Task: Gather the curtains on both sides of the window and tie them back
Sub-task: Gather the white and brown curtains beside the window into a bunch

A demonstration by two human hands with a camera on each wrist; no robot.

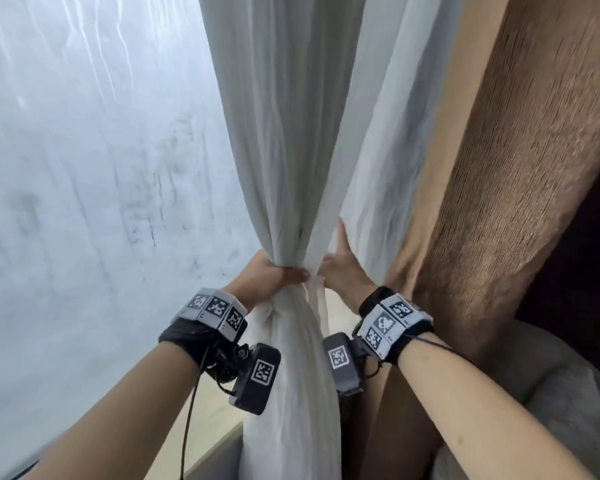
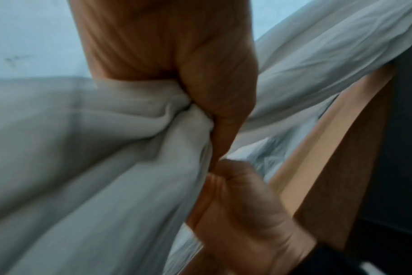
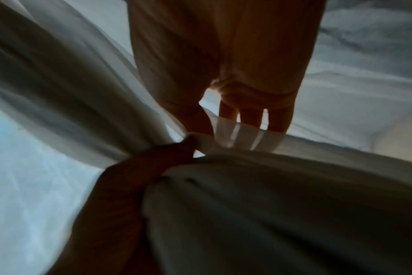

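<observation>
The white sheer curtain [image 1: 284, 133] hangs in the middle of the head view, bunched into a narrow waist. My left hand [image 1: 274, 275] grips that waist, fingers wrapped round it; the left wrist view shows the hand [image 2: 167, 55] squeezing the fabric [image 2: 82, 148]. Just to its right, my right hand [image 1: 340, 268] lies against a loose fold with the thumb pointing up. In the right wrist view its straight fingers [image 3: 249, 115] slip behind the sheer edge, beside my left hand [image 3: 134, 176]. A thick brown curtain [image 1: 516, 168] hangs further right, untouched.
The streaked window glass [image 1: 84, 168] fills the left side. A pale sill [image 1: 212, 417] runs below it. A grey cushioned seat [image 1: 568, 393] sits at the lower right, close under my right forearm.
</observation>
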